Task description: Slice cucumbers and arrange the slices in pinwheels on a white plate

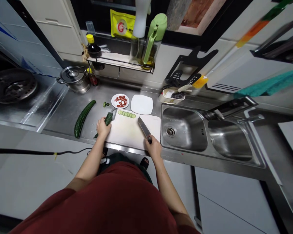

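My left hand (103, 128) is closed around a piece of cucumber (108, 119) at the left edge of the white cutting board (129, 133). In my right hand (153, 146) is the handle of a knife (144, 127), its blade lying over the right part of the board and pointing away from me. A row of cucumber slices (126, 114) lies along the board's far edge. To the left on the counter rests a whole cucumber (84, 119). Behind the board are a plate with red pieces (120, 101) and a white plate (142, 104). Small green ends (105, 104) lie beside them.
A double sink (184, 129) with a faucet adjoins the board on the right. A lidded pot (75, 79) and a stove burner (14, 86) stand left. Above the counter, a wall shelf (119, 59) holds bottles. A container (172, 97) sits behind the sink.
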A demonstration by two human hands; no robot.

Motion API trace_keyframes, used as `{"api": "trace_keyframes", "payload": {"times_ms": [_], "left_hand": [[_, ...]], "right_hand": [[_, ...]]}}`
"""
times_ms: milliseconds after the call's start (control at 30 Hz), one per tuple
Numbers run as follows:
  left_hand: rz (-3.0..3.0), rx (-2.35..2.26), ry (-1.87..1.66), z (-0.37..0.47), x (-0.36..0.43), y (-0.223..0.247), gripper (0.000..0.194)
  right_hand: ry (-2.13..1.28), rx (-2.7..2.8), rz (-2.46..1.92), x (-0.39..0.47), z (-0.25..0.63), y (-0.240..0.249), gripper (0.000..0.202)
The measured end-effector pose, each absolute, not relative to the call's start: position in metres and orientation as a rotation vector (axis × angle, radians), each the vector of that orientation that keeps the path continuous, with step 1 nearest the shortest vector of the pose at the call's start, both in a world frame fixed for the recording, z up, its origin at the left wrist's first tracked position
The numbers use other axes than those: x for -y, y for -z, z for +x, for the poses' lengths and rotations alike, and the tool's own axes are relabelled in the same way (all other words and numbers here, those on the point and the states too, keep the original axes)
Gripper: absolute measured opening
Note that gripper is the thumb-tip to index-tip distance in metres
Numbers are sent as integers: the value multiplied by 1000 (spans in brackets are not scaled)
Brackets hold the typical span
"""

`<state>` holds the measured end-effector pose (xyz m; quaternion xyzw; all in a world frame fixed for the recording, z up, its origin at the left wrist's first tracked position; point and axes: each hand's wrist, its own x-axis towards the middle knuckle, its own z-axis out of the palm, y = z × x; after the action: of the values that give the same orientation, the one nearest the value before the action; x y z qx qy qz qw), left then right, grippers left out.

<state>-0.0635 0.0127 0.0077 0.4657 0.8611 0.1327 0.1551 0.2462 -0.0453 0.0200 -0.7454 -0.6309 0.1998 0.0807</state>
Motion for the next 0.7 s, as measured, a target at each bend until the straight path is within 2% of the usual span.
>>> {"api": "trace_keyframes", "payload": {"times_ms": [700], "left_hand": [[1180, -2592, -276, -75, -15, 4, 54]], "right_hand": [[-600, 1849, -2227, 46, 246, -21, 39]]}}
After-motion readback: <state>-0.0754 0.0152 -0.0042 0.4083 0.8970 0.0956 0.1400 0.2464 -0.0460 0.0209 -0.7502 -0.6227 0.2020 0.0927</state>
